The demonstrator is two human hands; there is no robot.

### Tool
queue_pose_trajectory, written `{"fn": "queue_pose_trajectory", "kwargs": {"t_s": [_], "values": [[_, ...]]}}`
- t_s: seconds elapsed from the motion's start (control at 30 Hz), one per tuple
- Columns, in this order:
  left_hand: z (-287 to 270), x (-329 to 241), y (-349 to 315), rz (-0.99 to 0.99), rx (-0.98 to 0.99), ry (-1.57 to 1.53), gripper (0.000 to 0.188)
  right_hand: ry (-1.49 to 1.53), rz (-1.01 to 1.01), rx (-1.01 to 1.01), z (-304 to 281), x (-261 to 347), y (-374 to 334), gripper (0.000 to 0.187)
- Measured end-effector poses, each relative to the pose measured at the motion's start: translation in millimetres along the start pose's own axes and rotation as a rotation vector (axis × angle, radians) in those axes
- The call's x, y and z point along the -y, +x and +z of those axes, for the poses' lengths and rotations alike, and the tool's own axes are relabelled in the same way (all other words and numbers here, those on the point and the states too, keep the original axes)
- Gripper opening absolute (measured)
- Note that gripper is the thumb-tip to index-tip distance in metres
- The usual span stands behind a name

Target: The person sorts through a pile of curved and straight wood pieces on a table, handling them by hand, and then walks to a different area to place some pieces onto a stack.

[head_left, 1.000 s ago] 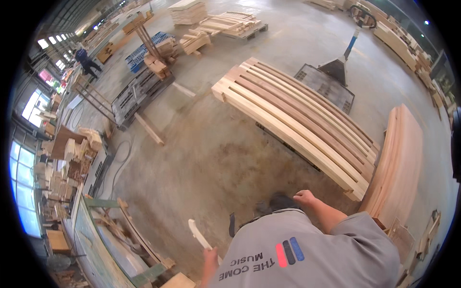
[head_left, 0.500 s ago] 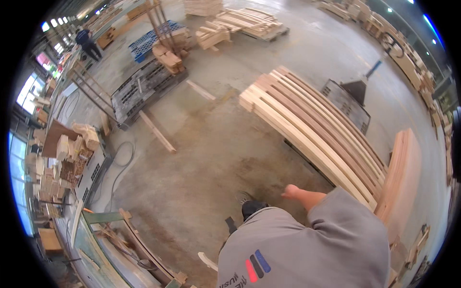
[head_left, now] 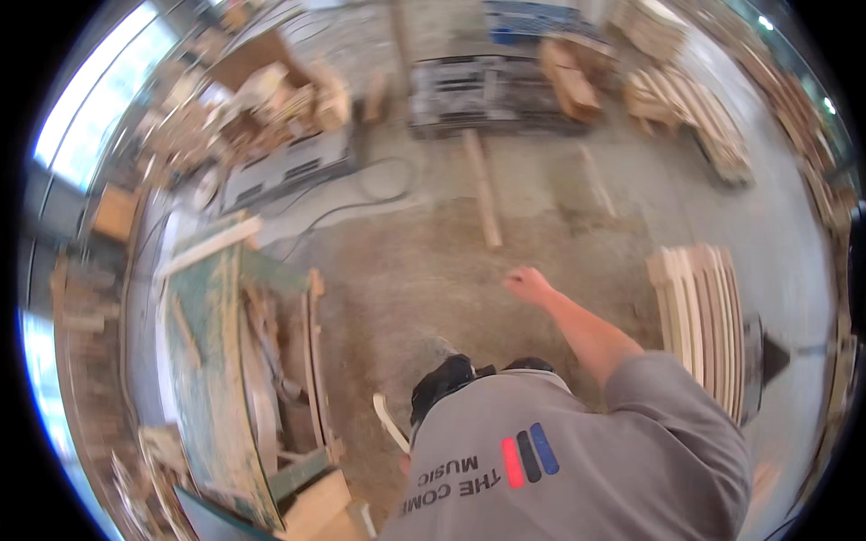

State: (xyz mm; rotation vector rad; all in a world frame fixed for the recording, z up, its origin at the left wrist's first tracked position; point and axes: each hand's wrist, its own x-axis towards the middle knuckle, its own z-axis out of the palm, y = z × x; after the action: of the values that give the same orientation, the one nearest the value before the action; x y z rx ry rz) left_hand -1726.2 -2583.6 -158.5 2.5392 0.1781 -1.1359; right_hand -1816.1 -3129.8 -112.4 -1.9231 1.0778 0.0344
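My right arm reaches forward over the concrete floor. The right hand (head_left: 529,285) is loosely closed, its fingers curled with nothing visible in them. At my left side a pale, slightly curved wooden strip (head_left: 390,422) sticks out. Only a sliver of my left hand (head_left: 404,463) shows at the strip's lower end, apparently gripping it; my body in a grey shirt (head_left: 577,478) hides the rest. Close on my left stands a worn green workbench (head_left: 203,361) with wooden pieces lying in and on it.
A stack of long light and brown boards (head_left: 699,316) stands to the right. Ahead, a loose board (head_left: 483,189) lies on the floor before a dark pallet (head_left: 478,90). A black cable (head_left: 352,206) curls near a grey base (head_left: 289,167) loaded with wood offcuts.
My view has turned left, bringing the green workbench closer and shifting the board stack rightward. My right arm has swung forward. The wooden strip has stayed at my left side.
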Motion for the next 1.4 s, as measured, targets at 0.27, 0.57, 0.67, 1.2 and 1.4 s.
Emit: {"fn": "queue_pose_trajectory", "kwargs": {"t_s": [0.27,0.57,0.67,1.2,1.4], "values": [[-143.6,-164.1,149.0,0.158,-0.248,0.110,0.047,-0.679,0.163,0.541,42.9,-33.3,37.7,0.021],[-238.9,-448.5,229.1,0.434,-0.340,-0.274,0.044,-1.079,-0.232,0.606,7.7,-15.3,224.9,0.016],[-274.8,-518.6,248.9,0.434,-0.371,-0.361,0.043,-0.881,-0.281,0.614,-27.7,31.0,333.9,0.018],[-492.4,-676.9,422.2,0.021,-0.618,-0.518,0.044,-0.119,-0.170,0.421,43.1,488.1,807.4,0.023],[-606.7,-696.2,501.6,-0.051,-0.742,-0.607,0.034,-0.570,-0.312,0.813,60.3,584.3,870.8,0.022]]}}
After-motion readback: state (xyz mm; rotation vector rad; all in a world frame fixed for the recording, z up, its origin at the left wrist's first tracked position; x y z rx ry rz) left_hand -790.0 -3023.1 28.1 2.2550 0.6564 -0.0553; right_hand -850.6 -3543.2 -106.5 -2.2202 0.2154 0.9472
